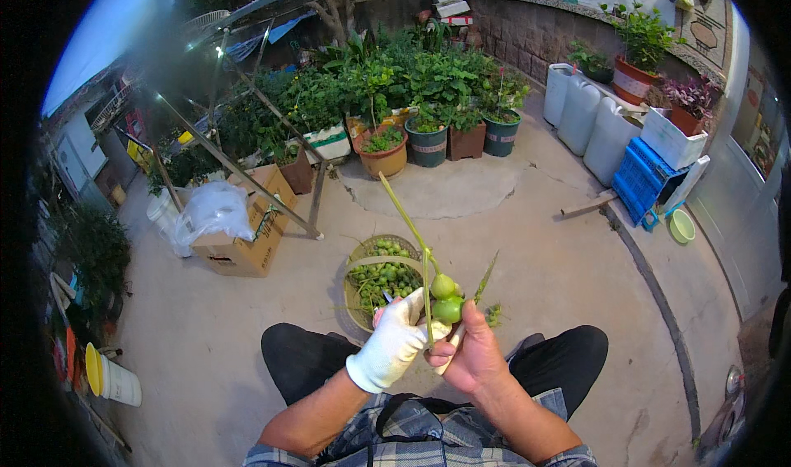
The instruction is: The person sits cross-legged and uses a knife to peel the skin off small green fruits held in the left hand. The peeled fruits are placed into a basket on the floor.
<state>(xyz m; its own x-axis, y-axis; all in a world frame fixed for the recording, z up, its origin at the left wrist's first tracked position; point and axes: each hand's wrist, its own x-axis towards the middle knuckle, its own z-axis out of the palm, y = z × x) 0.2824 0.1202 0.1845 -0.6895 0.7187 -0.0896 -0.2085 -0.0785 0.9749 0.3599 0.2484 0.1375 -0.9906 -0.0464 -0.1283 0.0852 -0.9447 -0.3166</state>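
Note:
My left hand (390, 342), in a white glove, is closed round the green stem (402, 211) beside a small green gourd (446, 306) with two bulges. A small pink object, partly hidden, shows at its fingers. My bare right hand (475, 360) grips the lower end of the gourd's cuttings, with a pale stalk between its fingers and its thumb against the fruit. A leafy sprig (486, 281) sticks out to the right. Just beyond my hands, a woven basket (353, 303) with an arched handle holds several small green fruits and stems.
Potted plants (383, 160) line the back. A cardboard box (235, 257) with plastic sheeting stands under a metal frame (206, 154) at left, near a white bucket (119, 380). Plastic jugs (581, 121), a blue crate (638, 183) and a green basin (681, 226) are at right.

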